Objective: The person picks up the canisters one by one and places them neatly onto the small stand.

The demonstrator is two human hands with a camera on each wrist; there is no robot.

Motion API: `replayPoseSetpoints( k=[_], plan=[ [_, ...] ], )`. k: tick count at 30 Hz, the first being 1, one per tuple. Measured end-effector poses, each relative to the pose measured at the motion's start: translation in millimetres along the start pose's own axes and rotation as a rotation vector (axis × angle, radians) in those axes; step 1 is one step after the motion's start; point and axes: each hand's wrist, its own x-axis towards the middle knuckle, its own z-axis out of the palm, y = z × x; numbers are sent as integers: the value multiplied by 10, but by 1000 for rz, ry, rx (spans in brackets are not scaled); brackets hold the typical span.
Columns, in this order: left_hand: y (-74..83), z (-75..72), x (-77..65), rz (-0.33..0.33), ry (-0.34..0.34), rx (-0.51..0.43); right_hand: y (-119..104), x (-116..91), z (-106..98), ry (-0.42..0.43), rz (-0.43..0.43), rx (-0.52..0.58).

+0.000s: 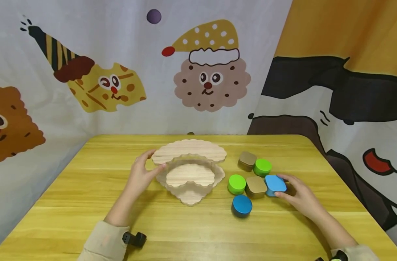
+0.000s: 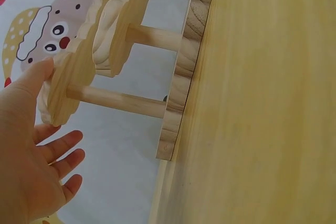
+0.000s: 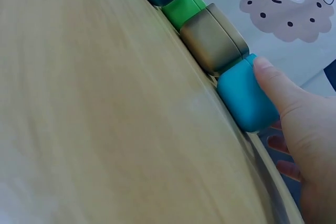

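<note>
A tiered wooden stand [image 1: 189,177] with scalloped shelves stands on the table, round posts [image 2: 118,100] joining its raised shelves to the base. My left hand [image 1: 142,171] holds the left end of its tallest shelf [image 1: 188,150], thumb on the near side and fingertips behind. My right hand [image 1: 298,194] grips a light blue square tin [image 1: 275,184] from the right, thumb [image 3: 273,80] on its near edge and the other fingers partly hidden behind it. This tin stands upright beside a gold square tin [image 1: 256,186], close over or on the tabletop.
Left of the gold tin stands a green round tin [image 1: 236,183], with a dark blue round tin [image 1: 242,205] in front. Behind are another gold tin [image 1: 247,160] and another green tin [image 1: 262,166]. A printed curtain [image 1: 120,119] hangs behind the table [image 1: 198,235].
</note>
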Motion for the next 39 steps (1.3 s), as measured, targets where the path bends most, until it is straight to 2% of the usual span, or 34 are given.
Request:
replayPoseSetpoints(
  k=[7,21,28,39],
  plan=[
    [-12,3,11,-3,-7,-14,48,-10,32,49,-13,-12],
    [-3,-9,-1,-19,-14,-17,29,-6,32,87,-9,-5],
    [-5,-4,-4,-29,-17,-14,-15,3,-22,158,-35,20],
    [-9,-11,-17,-30,-6,-9,-203,27,-153,200,-27,32]
  ],
)
